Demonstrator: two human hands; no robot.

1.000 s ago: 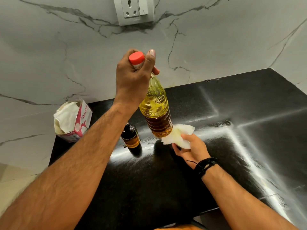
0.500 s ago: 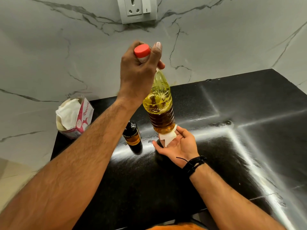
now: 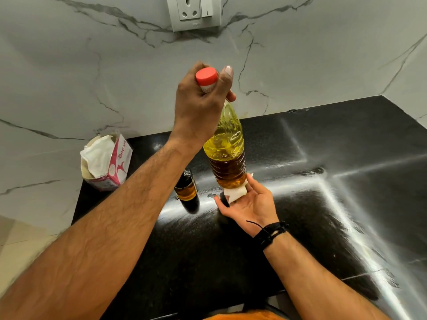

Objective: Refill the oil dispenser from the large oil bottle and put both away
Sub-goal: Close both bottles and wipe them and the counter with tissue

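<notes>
Left hand [image 3: 198,107] holds the large oil bottle [image 3: 227,148] by its neck, grip closed tight just under the red cap [image 3: 206,76], fingers curled round. Bottle hangs upright, lifted clear of the black table [image 3: 323,227]. Holding it from the top leaves the base free, which looks like the point of this hold.

Right hand [image 3: 249,204] sits palm up right under the bottle base, fingers relaxed and spread, grip wide, not curled round anything. A folded white tissue [image 3: 235,194] lies on the fingers and touches the underside of the bottle. Probably wiping oil off the bottom, or catching drips, so it leaves no ring where it gets stored. Cap is on, so the pouring looks done.

Oil dispenser [image 3: 186,188], a small dark bottle with amber oil showing in its lower part, stands upright on the table just left of the big bottle and partly behind the left forearm. Neither hand touches it. Cannot tell how full it is, or whether its top is closed.

Tissue box [image 3: 108,162], pink and white with sheets sticking out, sits at the table's back left corner against the marble wall [image 3: 92,77], likely the source of the tissue. Wall socket [image 3: 194,12] above.

Stage, by my read: cleanup after the refill; both bottles not yet put away.
</notes>
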